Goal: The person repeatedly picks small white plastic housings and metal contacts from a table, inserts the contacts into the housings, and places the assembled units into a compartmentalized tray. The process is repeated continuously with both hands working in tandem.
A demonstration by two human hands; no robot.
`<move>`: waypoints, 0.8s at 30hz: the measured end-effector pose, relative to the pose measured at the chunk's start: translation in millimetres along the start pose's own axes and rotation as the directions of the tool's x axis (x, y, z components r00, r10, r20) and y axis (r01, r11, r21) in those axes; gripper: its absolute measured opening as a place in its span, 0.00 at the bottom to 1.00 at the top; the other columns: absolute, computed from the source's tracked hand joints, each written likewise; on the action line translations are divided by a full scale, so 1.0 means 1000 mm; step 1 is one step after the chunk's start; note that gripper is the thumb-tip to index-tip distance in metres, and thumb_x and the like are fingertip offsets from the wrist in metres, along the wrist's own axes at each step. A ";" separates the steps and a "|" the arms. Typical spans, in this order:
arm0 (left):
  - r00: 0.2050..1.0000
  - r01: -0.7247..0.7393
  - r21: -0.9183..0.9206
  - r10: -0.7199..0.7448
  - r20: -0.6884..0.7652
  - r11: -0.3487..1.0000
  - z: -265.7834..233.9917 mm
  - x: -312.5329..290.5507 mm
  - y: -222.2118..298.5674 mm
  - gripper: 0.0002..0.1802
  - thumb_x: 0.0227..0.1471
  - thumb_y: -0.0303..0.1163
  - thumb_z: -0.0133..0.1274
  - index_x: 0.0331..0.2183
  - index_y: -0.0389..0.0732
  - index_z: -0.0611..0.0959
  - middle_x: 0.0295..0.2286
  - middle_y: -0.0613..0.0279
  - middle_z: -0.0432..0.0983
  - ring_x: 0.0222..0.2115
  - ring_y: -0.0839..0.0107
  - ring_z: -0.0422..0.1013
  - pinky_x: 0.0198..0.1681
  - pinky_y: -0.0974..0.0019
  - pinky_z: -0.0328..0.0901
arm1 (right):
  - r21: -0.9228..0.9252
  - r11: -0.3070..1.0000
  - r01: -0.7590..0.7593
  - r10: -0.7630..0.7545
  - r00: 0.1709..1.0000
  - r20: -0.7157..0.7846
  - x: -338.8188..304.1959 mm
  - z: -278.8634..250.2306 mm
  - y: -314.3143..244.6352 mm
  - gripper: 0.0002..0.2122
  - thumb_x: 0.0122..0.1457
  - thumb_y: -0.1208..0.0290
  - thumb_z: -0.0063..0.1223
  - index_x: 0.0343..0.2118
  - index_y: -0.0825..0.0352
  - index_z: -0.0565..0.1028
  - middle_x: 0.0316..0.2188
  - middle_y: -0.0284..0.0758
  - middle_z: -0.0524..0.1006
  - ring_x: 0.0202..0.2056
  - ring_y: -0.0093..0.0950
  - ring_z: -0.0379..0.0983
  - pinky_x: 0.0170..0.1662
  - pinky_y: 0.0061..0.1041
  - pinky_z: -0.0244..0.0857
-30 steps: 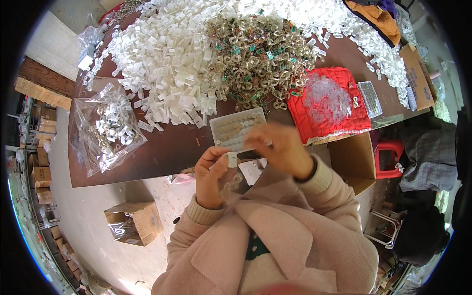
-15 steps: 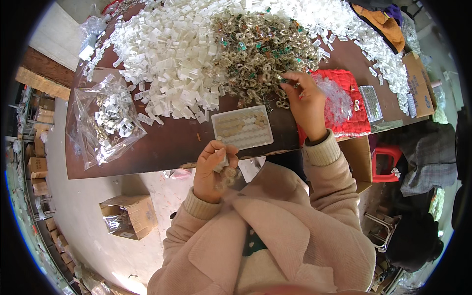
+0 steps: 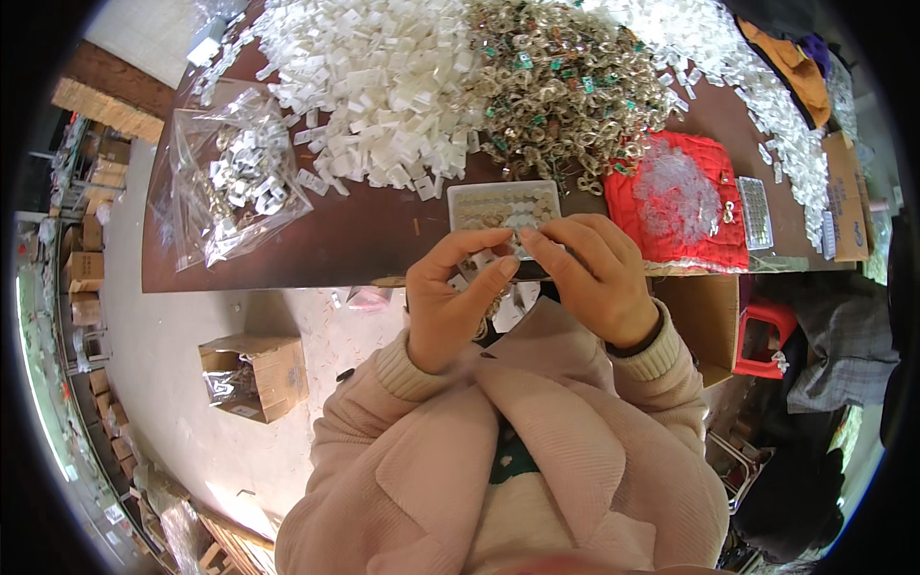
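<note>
Above the table's front edge my left hand (image 3: 443, 299) and my right hand (image 3: 599, 278) meet fingertip to fingertip. My left hand is curled around a small white piece (image 3: 482, 261), mostly hidden by the fingers, and some pale gold loops (image 3: 495, 309) hang below it. My right thumb and forefinger pinch something tiny against the left fingertips; its kind is hidden. Just behind the hands lies a shallow white tray (image 3: 458, 195) holding rows of small pale round pieces, its near part covered by my fingers.
A heap of white plastic tags (image 3: 383, 96) adjoins a heap of gold-toned loops with green bits (image 3: 565, 91). Clear bag (image 3: 240, 182) lies left; red cloth (image 3: 623, 196) with clear plastic bits and a compartmented case (image 3: 755, 213) lie right. Cardboard box (image 3: 278, 379) stands on the floor.
My right hand has come from the loop heap down and inward to meet my left hand, which has risen and moved right. The view has shifted, too.
</note>
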State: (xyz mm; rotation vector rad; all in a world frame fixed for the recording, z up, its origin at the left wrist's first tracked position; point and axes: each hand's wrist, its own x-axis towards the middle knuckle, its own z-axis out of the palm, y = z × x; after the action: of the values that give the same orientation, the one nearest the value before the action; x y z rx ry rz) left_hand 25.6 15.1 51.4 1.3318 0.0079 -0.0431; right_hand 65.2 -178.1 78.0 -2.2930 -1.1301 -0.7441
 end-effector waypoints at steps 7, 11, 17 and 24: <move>0.985 0.168 -0.375 -0.165 0.041 0.912 0.000 -0.004 -0.002 0.09 0.58 0.27 0.57 0.41 0.35 0.81 0.23 0.72 0.72 0.20 0.88 0.62 0.23 0.81 0.56 | 0.261 0.962 -0.084 0.132 0.976 -0.173 0.007 0.023 -0.016 0.20 0.45 0.80 0.59 0.45 0.70 0.76 0.36 0.37 0.77 0.34 0.35 0.75 0.37 0.31 0.72; 0.984 0.180 -0.363 -0.160 0.083 0.914 -0.006 -0.004 -0.004 0.07 0.58 0.27 0.56 0.39 0.36 0.81 0.22 0.72 0.72 0.20 0.88 0.61 0.21 0.81 0.54 | 0.293 0.956 -0.028 0.095 0.972 -0.216 0.010 0.031 -0.020 0.20 0.47 0.81 0.61 0.46 0.70 0.75 0.38 0.39 0.77 0.36 0.36 0.76 0.39 0.32 0.72; 0.956 0.269 -0.461 -0.292 0.023 0.846 -0.011 -0.007 -0.008 0.06 0.59 0.29 0.55 0.37 0.38 0.81 0.23 0.70 0.74 0.19 0.87 0.63 0.20 0.82 0.56 | 0.296 0.948 -0.113 0.177 0.963 -0.201 0.006 0.035 -0.027 0.19 0.48 0.81 0.61 0.45 0.69 0.75 0.39 0.38 0.77 0.38 0.37 0.75 0.41 0.33 0.71; 0.923 0.346 -0.472 -0.383 0.018 0.811 -0.017 -0.009 -0.013 0.07 0.60 0.33 0.55 0.37 0.40 0.81 0.24 0.71 0.75 0.18 0.87 0.64 0.17 0.82 0.54 | 0.310 0.927 -0.211 0.225 0.974 -0.011 -0.001 0.038 -0.032 0.15 0.52 0.80 0.59 0.44 0.67 0.77 0.36 0.37 0.77 0.35 0.36 0.74 0.38 0.31 0.70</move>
State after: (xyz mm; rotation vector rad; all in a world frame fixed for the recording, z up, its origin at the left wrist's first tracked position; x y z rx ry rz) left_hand 16.7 28.7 34.5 0.8274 0.3269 -0.3003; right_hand 48.4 -137.7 54.2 -2.0812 -0.8800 -0.4936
